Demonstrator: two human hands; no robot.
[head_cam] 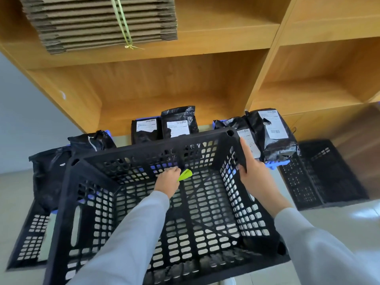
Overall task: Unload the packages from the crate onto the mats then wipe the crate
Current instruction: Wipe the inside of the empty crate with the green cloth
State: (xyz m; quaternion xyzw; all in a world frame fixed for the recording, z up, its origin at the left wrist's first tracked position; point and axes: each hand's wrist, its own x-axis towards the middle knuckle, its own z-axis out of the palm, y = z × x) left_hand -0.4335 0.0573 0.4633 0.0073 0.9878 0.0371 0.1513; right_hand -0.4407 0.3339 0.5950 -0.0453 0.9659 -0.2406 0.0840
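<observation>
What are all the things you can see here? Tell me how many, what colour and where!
crate: one, black, in the middle, no packages inside
cloth: one, bright green, inside the crate at its far wall
packages: at least six, black with white labels, on the floor beyond the crate
mats: blue, only edges show under the packages; count unclear
flat crate panels: two, black, on the floor left and right
shelf unit: one, wooden, behind the packages
cardboard bundle: one, brown, tied with green string, upper shelf
left hand: holds the cloth inside the crate
right hand: grips the crate's right rim
</observation>
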